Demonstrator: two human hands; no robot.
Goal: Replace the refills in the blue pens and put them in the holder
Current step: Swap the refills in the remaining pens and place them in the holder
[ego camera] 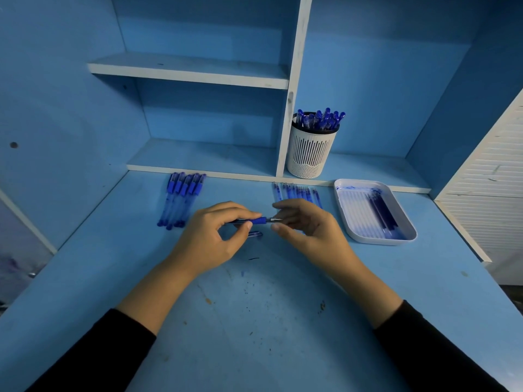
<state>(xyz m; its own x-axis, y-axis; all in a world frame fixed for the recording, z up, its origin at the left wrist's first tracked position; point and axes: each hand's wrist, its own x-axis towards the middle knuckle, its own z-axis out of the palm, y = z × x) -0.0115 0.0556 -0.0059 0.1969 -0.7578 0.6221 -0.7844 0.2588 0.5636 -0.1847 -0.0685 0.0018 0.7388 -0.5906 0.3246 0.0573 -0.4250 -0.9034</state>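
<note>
The left hand (215, 236) pinches a blue pen (254, 221) at its rubber grip, low over the surface (254, 321). The right hand (305, 224) curls round the metal tip; I cannot tell if it grips. Likely the tip is being twisted. Next, a steady counter-twist; fresh refills (297, 192) lie beyond, the holder (310, 154) farthest.

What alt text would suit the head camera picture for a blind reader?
The left hand grips a blue pen by its barrel; the right hand holds its tip, over a blue desk. A white holder of pens stands behind.
</note>
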